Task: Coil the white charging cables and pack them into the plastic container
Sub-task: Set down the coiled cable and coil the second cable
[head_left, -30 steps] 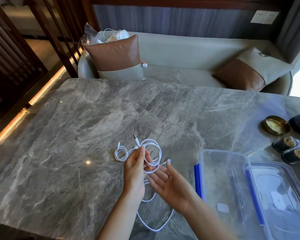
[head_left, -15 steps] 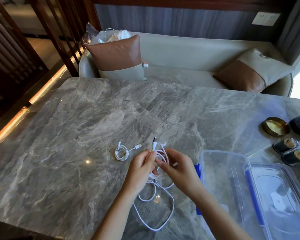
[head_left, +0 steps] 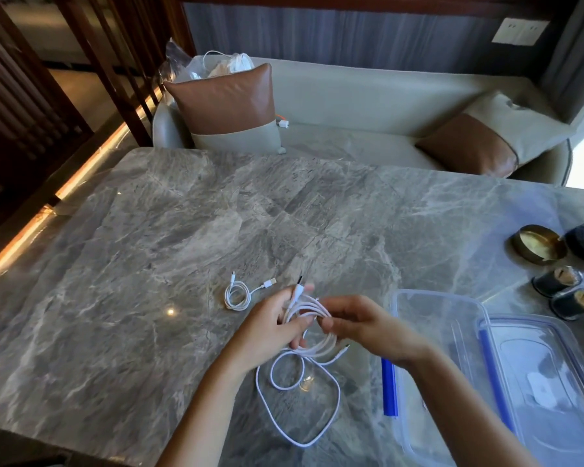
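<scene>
Now mid-coil, I reckon: my left hand (head_left: 277,326) pinches the cable (head_left: 305,332) loops w/ one plug sticking up, right hand (head_left: 361,323) closed on the loops' other side. Slack lies on the table (head_left: 149,264). Next: wind in the slack, then move it to the container (head_left: 432,315), open at right. A 2nd coil (head_left: 238,294) waits nearby.

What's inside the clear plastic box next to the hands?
The plastic container looks empty: no cables in it yet, only the table showing through. The right hand and its arm cover its near part, so that bit is hidden.
</scene>
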